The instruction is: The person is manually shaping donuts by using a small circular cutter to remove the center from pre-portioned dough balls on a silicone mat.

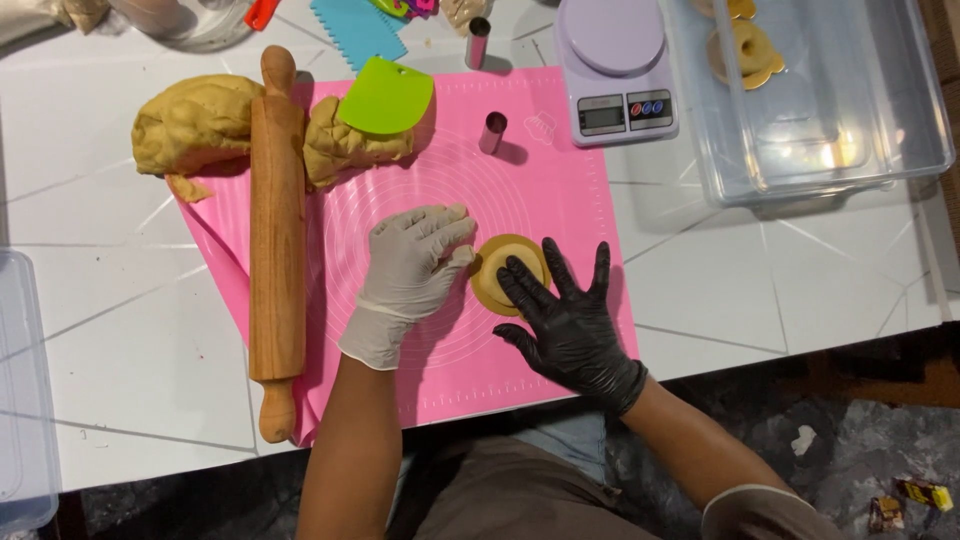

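A small round piece of dough (497,264) lies on a gold round card on the pink silicone mat (560,200). My left hand (412,270), in a white glove, rests curled against the left edge of the dough. My right hand (565,315), in a black glove, has its fingers spread, with the fingertips pressing on the dough's right side. Neither hand grips anything.
A wooden rolling pin (277,240) lies along the mat's left edge. Big dough lumps (195,122) and a green scraper (385,97) sit at the back left. Behind are a small metal ring cutter (492,132), a lilac kitchen scale (615,70) and a clear bin (830,100) holding dough rings.
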